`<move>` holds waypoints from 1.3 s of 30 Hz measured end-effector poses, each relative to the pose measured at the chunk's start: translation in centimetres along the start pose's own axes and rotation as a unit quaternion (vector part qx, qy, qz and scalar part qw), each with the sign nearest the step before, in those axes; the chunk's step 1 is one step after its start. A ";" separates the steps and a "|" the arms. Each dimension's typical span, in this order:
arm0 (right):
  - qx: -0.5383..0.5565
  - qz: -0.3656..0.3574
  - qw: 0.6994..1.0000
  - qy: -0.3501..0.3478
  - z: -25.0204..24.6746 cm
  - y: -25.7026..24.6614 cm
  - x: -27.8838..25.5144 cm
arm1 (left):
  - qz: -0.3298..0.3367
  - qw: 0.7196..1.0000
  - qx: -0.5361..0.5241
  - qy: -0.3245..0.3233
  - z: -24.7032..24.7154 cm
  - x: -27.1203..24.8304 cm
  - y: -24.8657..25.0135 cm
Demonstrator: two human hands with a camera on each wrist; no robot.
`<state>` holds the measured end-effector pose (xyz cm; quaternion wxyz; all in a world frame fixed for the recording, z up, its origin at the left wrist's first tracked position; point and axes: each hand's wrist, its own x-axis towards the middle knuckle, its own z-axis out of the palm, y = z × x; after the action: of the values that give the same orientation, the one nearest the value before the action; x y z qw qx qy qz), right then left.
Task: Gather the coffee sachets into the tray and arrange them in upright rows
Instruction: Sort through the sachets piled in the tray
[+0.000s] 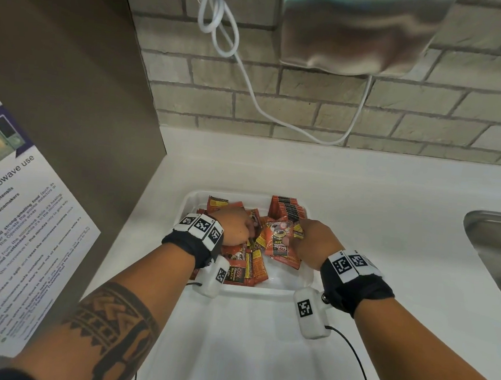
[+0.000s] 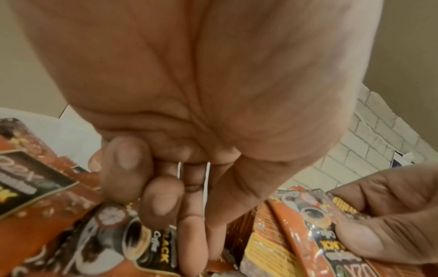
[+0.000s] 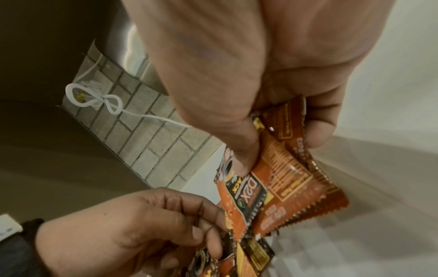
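Your head view is bright and even, lit from above, with glare on the white table (image 1: 391, 219) and brick lines bowing at the edges. Both wrist views are dimmer, warm-tinted and soft. Your left hand (image 2: 189, 93) is blurred close-up, and the sachets (image 3: 284, 187) show motion smear.

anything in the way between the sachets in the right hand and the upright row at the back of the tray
Nothing visible. The right hand pinches a few sachets just in front of the upright row in the tray's far right corner; the loose pile lies to the left.
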<state>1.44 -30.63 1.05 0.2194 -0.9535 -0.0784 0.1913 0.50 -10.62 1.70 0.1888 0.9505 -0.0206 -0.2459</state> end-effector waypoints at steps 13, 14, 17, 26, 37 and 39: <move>0.039 -0.038 0.998 -0.034 -1.1 -1.1 -0.4 | -0.039 0.987 -0.150 0.032 -1.4 -0.4 0.7; 0.052 -0.037 0.997 -0.038 -1.1 -1.0 -0.3 | -0.041 0.985 -0.163 0.027 -1.3 -0.4 0.7; 0.106 -0.047 0.992 -0.042 -0.9 -1.1 -0.2 | -0.048 0.977 -0.206 0.039 -1.0 -0.3 0.4; 0.360 -0.044 0.931 -0.023 -1.4 -3.7 -0.4 | 0.021 0.761 -0.646 -0.051 -0.2 -1.8 2.1; 0.328 -0.096 0.933 0.115 -2.7 -4.2 0.1 | 0.115 0.799 -0.589 0.039 -1.4 -2.3 1.0; 0.330 -0.099 0.931 0.119 -2.8 -4.2 0.2 | 0.114 0.802 -0.583 0.067 -1.6 -2.3 0.7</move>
<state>2.43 -27.88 5.19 0.5476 -0.8301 -0.0785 0.0693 -0.68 -10.35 4.31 0.7347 0.6663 0.0311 -0.1236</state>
